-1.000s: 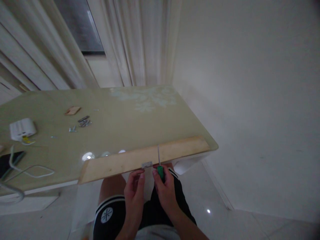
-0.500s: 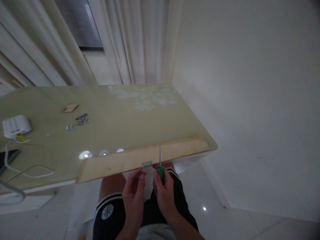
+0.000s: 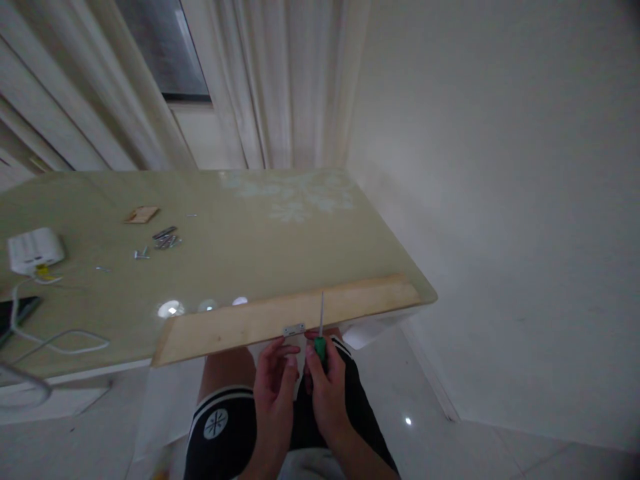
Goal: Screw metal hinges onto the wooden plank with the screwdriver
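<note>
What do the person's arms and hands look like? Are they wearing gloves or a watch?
The left hand and right hand are bare: no gloves. No sleeves cover the parts of the forearms in view, and I see no watch or bracelet. I can't spot rings either, but some fingers are partly hidden.

"Could you read any words or numbers?"

"None that I could make out. The one sign I found was a round white emblem (image 3: 216,423) on the left leg of the black shorts (image 3: 237,435)."

"What did it show?"

"Dark lines crossed at its middle like spokes; the finer marks near their ends were too small to tell."
</note>
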A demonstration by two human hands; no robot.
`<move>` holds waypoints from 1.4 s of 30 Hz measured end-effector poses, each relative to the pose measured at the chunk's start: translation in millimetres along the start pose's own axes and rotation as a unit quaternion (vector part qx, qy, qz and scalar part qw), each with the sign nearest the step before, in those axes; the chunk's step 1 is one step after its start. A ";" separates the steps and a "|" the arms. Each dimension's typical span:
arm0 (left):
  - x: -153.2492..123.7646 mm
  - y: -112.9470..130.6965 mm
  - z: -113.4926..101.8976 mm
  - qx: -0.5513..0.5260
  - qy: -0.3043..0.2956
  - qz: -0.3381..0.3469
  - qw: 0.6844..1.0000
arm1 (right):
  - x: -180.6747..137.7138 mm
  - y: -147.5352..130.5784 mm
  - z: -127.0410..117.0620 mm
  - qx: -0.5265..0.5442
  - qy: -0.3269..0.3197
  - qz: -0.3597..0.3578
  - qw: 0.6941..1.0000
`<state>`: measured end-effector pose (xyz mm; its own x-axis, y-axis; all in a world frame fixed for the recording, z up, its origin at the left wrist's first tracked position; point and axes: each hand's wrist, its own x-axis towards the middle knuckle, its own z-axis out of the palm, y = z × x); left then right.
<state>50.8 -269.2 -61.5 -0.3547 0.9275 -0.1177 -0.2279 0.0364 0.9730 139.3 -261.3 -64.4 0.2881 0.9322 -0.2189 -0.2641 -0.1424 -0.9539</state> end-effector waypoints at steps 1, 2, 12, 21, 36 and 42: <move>0.2 1.0 1.2 -0.007 -0.006 -0.001 1.000 | -0.6 1.1 -0.7 0.000 -0.003 -0.001 1.000; 0.7 2.0 2.3 -0.010 -0.008 -0.006 1.000 | -1.3 1.7 -1.2 0.001 -0.005 -0.003 1.000; 7.1 6.0 5.4 0.011 0.027 -0.024 0.999 | -3.9 -7.4 9.4 0.046 0.003 0.026 0.999; -0.2 1.5 4.0 -0.016 0.019 -0.016 1.000 | -2.7 -4.5 7.6 0.060 0.004 0.031 0.998; 12.2 17.3 11.4 -0.066 0.023 -0.100 0.993 | 6.2 -19.5 27.8 0.092 0.036 0.072 0.992; 7.4 18.2 5.1 -0.020 -0.038 -0.039 0.998 | 3.6 -21.2 30.9 0.111 0.037 0.071 0.991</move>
<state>48.7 -259.8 -43.7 -0.2650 0.9483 -0.1749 -0.2892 0.0949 0.9526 117.5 -244.6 -38.7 0.2981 0.8802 -0.3693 -0.5008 -0.1852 -0.8455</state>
